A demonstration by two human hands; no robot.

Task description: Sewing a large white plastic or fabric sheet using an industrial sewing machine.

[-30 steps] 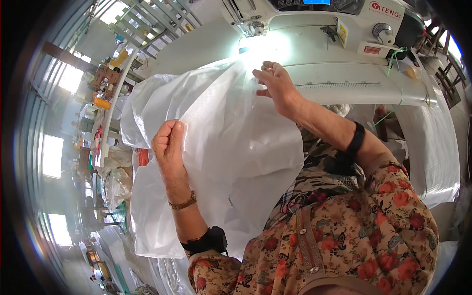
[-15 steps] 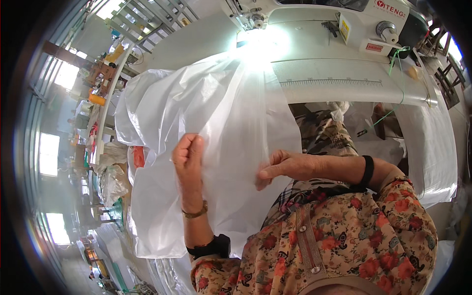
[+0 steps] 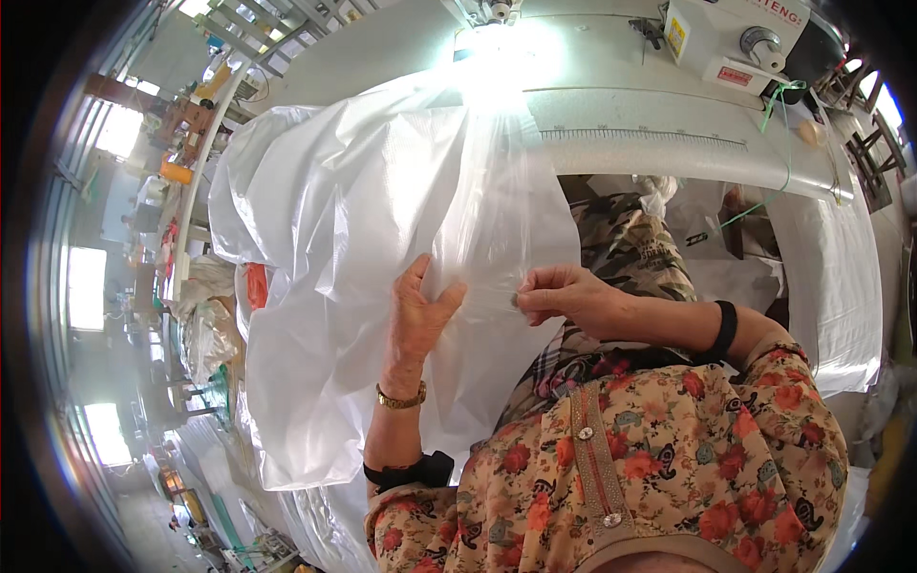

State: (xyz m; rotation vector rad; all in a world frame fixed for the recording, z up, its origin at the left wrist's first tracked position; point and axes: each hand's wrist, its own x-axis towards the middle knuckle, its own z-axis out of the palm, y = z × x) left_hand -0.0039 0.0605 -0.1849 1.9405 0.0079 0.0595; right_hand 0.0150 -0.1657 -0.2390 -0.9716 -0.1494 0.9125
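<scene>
We have the white plastic sheet running from the bright light on the surface down toward us; it spreads beneath our left hand, thumb and fingers apart, while our right hand pinches it farther right.

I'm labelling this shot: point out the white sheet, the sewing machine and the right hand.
White sheet [image 3: 353,272], head view: its middle.
Sewing machine [image 3: 714,40], head view: its white body.
Right hand [image 3: 571,300], head view: its middle.
</scene>
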